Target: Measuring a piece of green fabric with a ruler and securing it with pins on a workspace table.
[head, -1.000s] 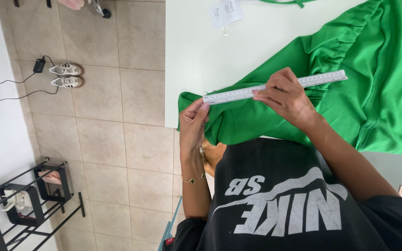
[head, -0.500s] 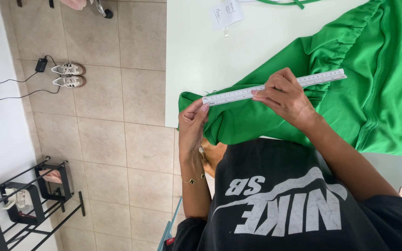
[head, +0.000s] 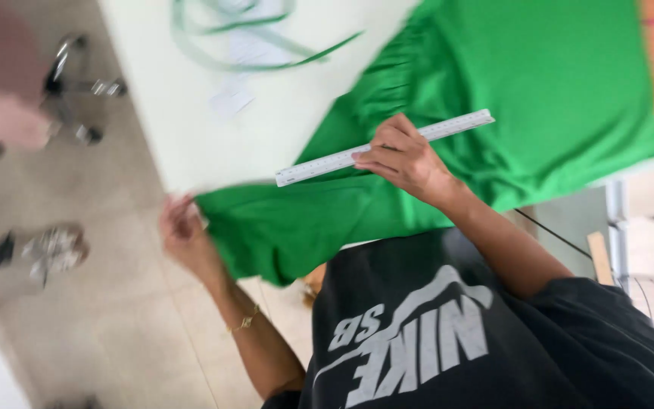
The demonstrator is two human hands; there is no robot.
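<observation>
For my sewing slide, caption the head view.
Right hand holds a white ruler on green cloth; left hand grips its edge.

Right hand [head: 405, 157] fingers curled in a grip, left hand [head: 183, 231] low, blurred.

Bright, even daylight fills the scene, with no hard shadows and mild washout on the pale table [head: 191, 129]. Motion blur smears the whole frame, heaviest at the left, where the left hand [head: 183, 231] and floor tiles [head: 100, 326] turn soft.
</observation>
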